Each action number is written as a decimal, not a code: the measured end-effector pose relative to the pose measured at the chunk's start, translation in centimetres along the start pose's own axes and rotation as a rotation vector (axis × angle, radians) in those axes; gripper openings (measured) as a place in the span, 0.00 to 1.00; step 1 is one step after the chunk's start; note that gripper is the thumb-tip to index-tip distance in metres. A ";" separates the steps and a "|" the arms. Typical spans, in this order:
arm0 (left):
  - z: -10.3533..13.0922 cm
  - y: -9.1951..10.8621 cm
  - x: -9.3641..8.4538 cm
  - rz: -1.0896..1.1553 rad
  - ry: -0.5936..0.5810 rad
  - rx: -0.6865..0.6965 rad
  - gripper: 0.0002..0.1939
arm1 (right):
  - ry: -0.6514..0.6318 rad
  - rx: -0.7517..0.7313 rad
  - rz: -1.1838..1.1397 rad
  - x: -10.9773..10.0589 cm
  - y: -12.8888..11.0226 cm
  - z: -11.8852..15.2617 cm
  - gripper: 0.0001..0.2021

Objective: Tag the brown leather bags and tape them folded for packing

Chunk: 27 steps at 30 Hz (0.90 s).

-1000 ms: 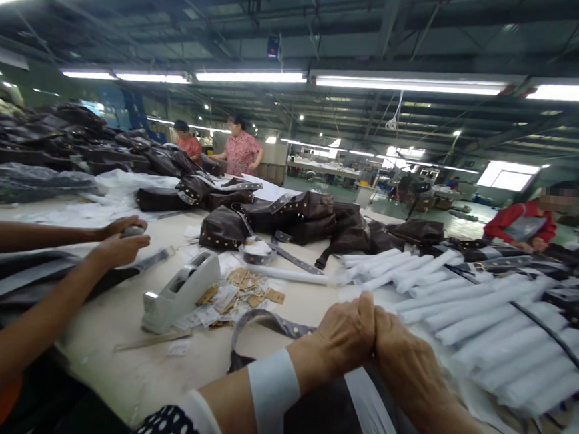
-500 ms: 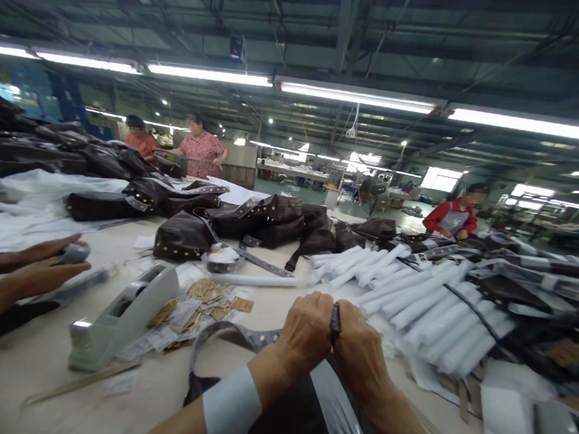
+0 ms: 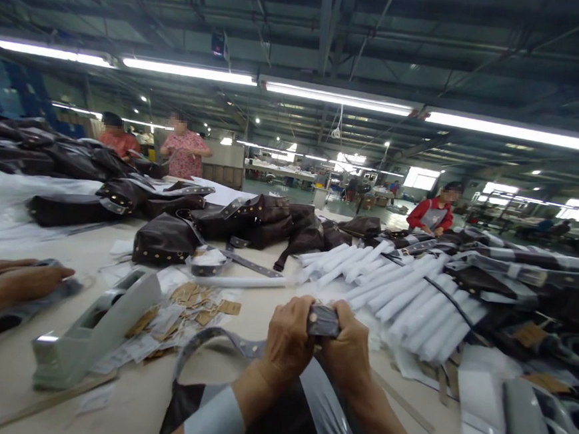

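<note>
Both my hands grip a small dark wrapped strap piece (image 3: 323, 321) between them, above a dark brown bag (image 3: 273, 420) near the front of the table. My left hand (image 3: 287, 337) has its fingers curled round the piece's left end. Round the right end are the fingers of my right hand (image 3: 348, 345). A grey studded strap (image 3: 194, 346) loops up from the bag, left of my left hand. Clear plastic (image 3: 331, 414) covers part of the bag beneath my wrists.
A grey tape dispenser (image 3: 95, 325) and brown tags (image 3: 203, 300) lie left. White rolls (image 3: 403, 299) fill the right, near another dispenser (image 3: 544, 424). Brown bags (image 3: 165, 237) stand behind. Another person's hands (image 3: 28, 283) work at far left.
The piece between my hands has turned and shows a wider face, with my hands slightly farther apart. The view has shifted a little rightward. The other person's hands at far left have moved lower.
</note>
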<state>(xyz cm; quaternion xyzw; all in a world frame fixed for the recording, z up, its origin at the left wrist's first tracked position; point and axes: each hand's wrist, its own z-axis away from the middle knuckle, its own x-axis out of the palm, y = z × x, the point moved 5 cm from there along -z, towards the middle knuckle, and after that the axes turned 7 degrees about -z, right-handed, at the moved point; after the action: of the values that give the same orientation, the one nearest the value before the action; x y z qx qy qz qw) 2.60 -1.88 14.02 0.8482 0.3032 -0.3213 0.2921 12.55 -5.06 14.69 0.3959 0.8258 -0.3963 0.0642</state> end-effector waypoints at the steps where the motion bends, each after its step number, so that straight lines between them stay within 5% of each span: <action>1: 0.3 -0.5 0.3 0.053 -0.005 -0.087 0.04 | 0.017 0.057 -0.039 0.0 0.1 0.2 0.02; 3: 0.6 -0.9 0.9 0.078 -0.100 -0.154 0.04 | 0.016 0.116 -0.056 0.2 0.3 0.5 0.01; 8: -0.3 -0.2 0.5 -0.062 -0.241 -0.038 0.08 | -0.043 -0.007 0.088 0.3 0.6 0.6 0.06; 14: -0.1 -0.5 0.7 0.010 -0.293 -0.262 0.05 | -0.034 0.308 -0.191 0.3 2.6 0.7 0.09; 17: -0.1 -0.4 0.8 -0.022 -0.383 -0.192 0.06 | -0.051 0.234 -0.083 0.2 2.0 0.9 0.13; 20: 0.0 -0.3 0.4 -0.031 -0.377 -0.158 0.07 | -0.051 0.161 -0.044 0.3 1.4 0.9 0.12; 24: 0.2 -1.0 0.8 0.055 -0.316 -0.302 0.09 | -0.002 0.341 -0.171 0.5 2.7 1.0 0.11; 27: 0.1 -0.5 1.8 0.058 -0.358 -0.217 0.11 | -0.040 0.305 -0.102 0.6 4.1 1.4 0.12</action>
<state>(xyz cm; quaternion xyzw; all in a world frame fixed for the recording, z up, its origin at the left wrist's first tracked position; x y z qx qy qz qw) 3.33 -1.04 12.55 0.7496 0.2547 -0.4237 0.4402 14.73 -4.17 11.05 0.3509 0.7735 -0.5278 -0.0004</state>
